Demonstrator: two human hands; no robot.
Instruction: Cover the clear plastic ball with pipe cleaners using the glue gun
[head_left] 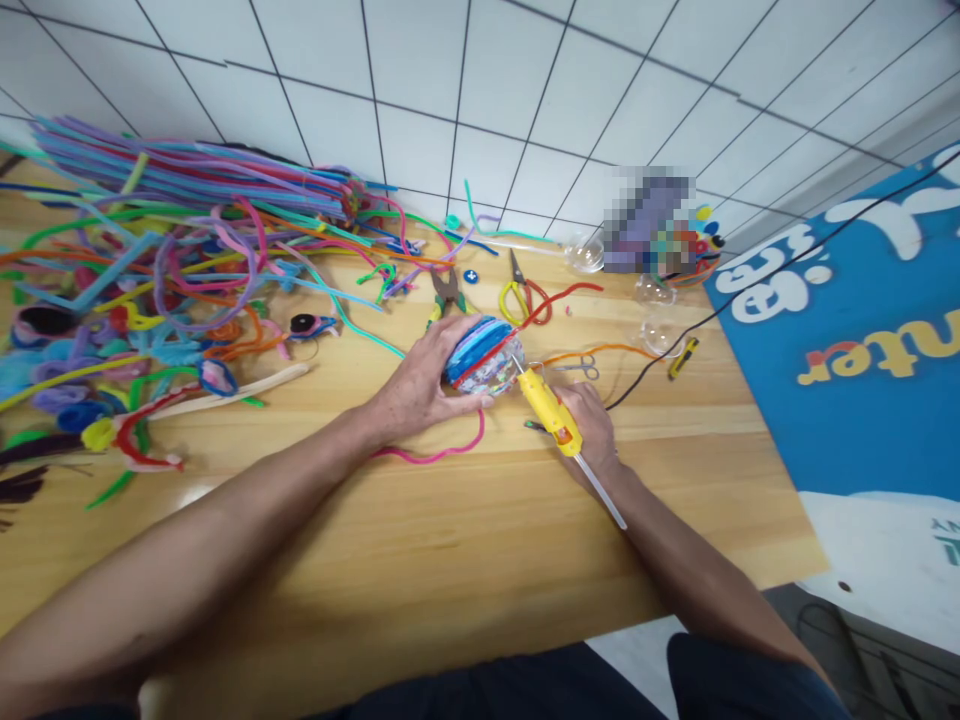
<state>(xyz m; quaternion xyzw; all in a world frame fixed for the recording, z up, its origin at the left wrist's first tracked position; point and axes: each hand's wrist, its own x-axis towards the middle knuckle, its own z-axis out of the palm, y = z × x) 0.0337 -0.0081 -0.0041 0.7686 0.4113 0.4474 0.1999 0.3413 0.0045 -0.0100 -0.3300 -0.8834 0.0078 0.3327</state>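
Observation:
My left hand [421,378] grips a clear plastic ball [487,362] from its left side. Blue, purple and pink pipe cleaners cover much of the ball. A red pipe cleaner [555,302] lies along it, its free end sticking out to the upper right. In my right hand [589,425] is a yellow hot glue gun [551,412], its nozzle at the right side of the ball beside the red strand. A clear glue stick [601,492] juts from its back end. Whether the nozzle touches the ball, I cannot tell.
Pliers [448,290] and scissors [517,295] lie behind the ball. Small scissors [581,367] and a yellow cutter [682,358] are to the right. A black cord [697,322] crosses there. Pipe cleaners [195,180] are heaped at left, and clear plastic half-shells [660,335] sit at back right.

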